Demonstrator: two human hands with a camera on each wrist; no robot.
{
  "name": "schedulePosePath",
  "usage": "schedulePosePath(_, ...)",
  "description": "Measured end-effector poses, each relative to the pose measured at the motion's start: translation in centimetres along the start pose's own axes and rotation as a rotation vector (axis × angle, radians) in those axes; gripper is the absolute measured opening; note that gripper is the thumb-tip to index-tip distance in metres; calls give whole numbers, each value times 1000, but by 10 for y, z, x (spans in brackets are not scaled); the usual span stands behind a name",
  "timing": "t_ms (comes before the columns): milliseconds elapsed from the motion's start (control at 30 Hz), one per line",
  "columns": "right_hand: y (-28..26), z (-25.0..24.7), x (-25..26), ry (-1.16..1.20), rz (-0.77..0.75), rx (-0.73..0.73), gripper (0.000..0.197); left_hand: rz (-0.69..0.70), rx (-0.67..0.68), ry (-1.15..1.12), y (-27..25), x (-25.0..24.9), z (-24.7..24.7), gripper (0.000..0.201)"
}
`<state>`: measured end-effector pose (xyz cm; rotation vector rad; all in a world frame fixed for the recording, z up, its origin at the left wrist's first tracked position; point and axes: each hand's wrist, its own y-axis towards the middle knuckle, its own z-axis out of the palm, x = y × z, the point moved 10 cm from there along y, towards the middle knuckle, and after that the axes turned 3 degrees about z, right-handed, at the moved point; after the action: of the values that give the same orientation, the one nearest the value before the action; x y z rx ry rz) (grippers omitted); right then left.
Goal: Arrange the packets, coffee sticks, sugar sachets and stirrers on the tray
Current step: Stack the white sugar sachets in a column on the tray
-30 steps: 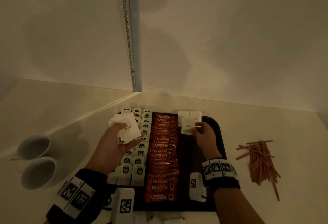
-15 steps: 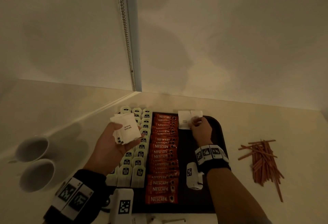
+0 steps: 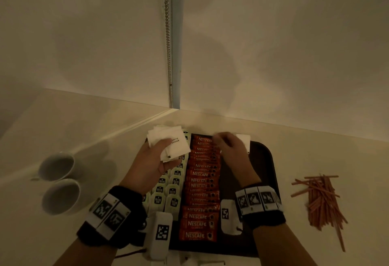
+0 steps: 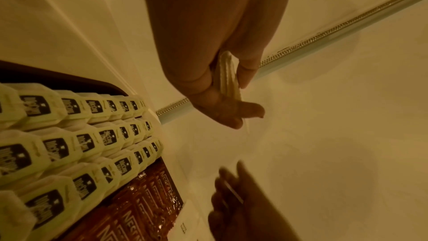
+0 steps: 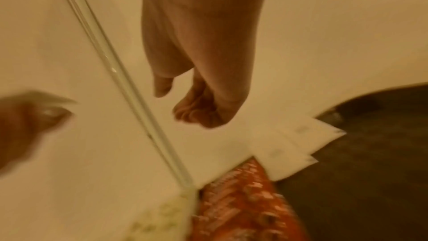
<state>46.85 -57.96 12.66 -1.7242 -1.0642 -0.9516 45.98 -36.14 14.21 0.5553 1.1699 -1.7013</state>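
Right hand [image 3: 230, 150], formerly at the laid sachets [image 3: 244, 141], now sits left over the sticks [image 3: 202, 181], fingers curled, empty. Left hand [image 3: 155, 160] grips a sachet stack [image 3: 168, 143] above the tray [image 3: 263, 160].

The head camera looks down from high up at the dark tray [image 3: 271, 160] and the counter, and it faces the wall corner. It sees both hands from behind. The left wrist camera sits very close to the left hand [image 4: 208, 47] and looks along it at the wall. The right wrist camera sits just as close to the right hand [image 5: 203, 65], and its picture is blurry. All three views show the red coffee sticks [image 3: 202, 183] on the tray.
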Motion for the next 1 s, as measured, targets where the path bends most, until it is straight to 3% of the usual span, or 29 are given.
schedulePosePath(67, -23, 29, 26, 93, -25, 204, 23, 26, 28, 51, 1, -1, 6, 20)
schedulePosePath(133, -38, 39, 41, 121, -58, 245, 19, 43, 68, 88, 0, 0, 14, 23)
schedulePosePath(333, -38, 31, 32, 258, -20, 215, 13, 30, 82, 56, 0, 7, 20, 30)
schedulePosePath(467, -12, -14, -14, 358, 73, 27, 12, -42, 45, -115, 0, 11, 11, 28)
schedulePosePath(567, 13, -56, -61, 225, 155, -171, 13, -50, -1, -145, -1, 10, 1, 19)
schedulePosePath(667, 31, -86, -97, 18, 219, -277, 19, -62, -19, -142, -2, 9, -4, 18)
schedulePosePath(833, 44, -105, -115, -272, 239, -303, 21, -57, -37, -123, 0, 8, -11, 18)
schedulePosePath(1000, 51, -105, -119, -349, 261, -309, 27, -82, -37, -150, -1, 12, -9, 19)
